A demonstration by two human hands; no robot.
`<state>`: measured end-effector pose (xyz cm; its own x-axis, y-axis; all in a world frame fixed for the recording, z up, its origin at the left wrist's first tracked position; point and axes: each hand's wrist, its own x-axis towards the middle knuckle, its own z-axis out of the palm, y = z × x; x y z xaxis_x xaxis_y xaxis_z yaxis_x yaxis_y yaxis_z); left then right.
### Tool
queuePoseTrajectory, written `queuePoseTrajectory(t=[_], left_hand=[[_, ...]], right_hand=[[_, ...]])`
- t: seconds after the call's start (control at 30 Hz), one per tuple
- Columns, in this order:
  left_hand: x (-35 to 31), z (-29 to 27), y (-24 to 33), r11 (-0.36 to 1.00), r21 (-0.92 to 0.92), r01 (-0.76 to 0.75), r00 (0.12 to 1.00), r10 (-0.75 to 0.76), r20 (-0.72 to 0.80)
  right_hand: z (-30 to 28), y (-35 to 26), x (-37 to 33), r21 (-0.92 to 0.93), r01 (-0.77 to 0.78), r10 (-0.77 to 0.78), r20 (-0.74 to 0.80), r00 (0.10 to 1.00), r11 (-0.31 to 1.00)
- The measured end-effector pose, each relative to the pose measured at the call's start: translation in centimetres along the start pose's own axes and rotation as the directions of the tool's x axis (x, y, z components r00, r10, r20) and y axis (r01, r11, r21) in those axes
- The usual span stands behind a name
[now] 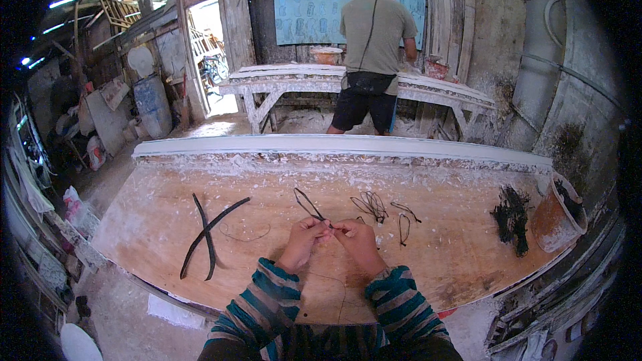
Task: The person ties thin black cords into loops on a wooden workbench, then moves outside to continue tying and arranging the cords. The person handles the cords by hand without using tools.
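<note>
Spanning the foreground, a wooden tabletop [441, 247] is worked at. A reddish bucket [554, 227] is stood at its right end, probably out of the way. Two black strips [202, 236] are laid crossed at the left. Looped cords [370, 207] are spread right of centre, perhaps for easy reach. By left hand [301, 242] and right hand [359, 244], both pinched closed, one black loop [317, 216] is gripped over the table's middle, seemingly for fine control.
</note>
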<state>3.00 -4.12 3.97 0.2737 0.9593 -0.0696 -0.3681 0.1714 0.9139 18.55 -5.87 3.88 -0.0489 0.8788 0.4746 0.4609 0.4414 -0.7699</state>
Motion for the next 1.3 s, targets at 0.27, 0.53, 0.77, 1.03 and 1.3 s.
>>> queuePoseTrajectory(t=[0.27, 0.53, 0.77, 1.03, 1.3], left_hand=[[0.1, -0.2, -0.3, 0.999, -0.017, -0.036, 0.999, 0.036, 0.024], [0.2, -0.4, -0.2, 0.995, -0.061, -0.075, 0.992, 0.081, 0.099], [-0.4, 0.4, 0.7, 0.984, -0.167, -0.066, 0.987, 0.089, 0.135], [0.0, -0.1, 0.7, 0.977, -0.205, -0.063, 0.981, 0.098, 0.169], [-0.2, 0.2, 1.3, 0.962, -0.268, 0.061, 0.984, -0.012, 0.18]], right_hand=[[0.3, 0.1, 0.1, 0.098, -0.02, 0.019, 0.02, 1.0, 0.995], [0.5, 1.6, 0.4, 0.399, -0.292, 0.192, 0.27, 0.943, 0.869], [0.0, 0.6, 0.4, 0.625, -0.383, 0.263, 0.28, 0.923, 0.68], [0.5, 0.6, 0.2, 0.71, -0.337, 0.244, 0.234, 0.941, 0.619], [0.1, -1.0, -0.2, 0.46, -0.067, 0.049, 0.051, 0.997, 0.885]])
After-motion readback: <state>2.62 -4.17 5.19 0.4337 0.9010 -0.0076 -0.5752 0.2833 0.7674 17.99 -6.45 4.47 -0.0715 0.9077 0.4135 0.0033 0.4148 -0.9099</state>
